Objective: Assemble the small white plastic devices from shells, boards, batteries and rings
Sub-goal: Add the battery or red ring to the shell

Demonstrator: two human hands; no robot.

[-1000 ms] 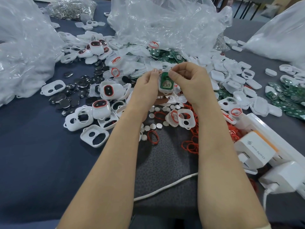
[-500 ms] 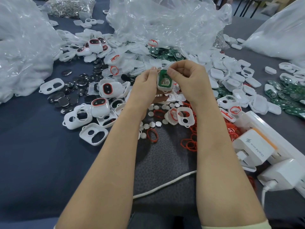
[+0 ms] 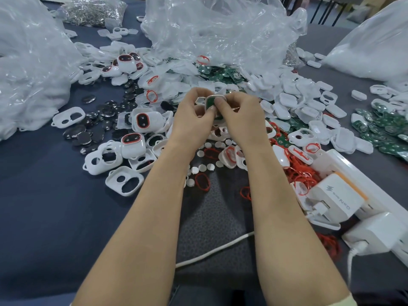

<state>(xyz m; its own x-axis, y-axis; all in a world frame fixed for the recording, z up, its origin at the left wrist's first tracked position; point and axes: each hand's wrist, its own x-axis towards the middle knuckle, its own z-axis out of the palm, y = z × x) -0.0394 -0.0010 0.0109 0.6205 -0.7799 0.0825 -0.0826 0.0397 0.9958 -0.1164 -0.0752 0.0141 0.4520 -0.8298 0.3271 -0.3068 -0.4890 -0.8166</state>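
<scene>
Gripping one white shell (image 3: 215,102), two hands, left hand (image 3: 194,120), right hand (image 3: 240,120)

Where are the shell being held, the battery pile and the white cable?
shell (image 3: 216,98): head view, on its white top rim.
battery pile (image 3: 97,123): head view, on a dark disc near the middle of the pile.
white cable (image 3: 212,251): head view, on the middle of its visible run.

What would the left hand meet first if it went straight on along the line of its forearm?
Beyond the shell it grips, the left hand would probably reach the green boards heaped before the clear bag; depth is uncertain.
</scene>
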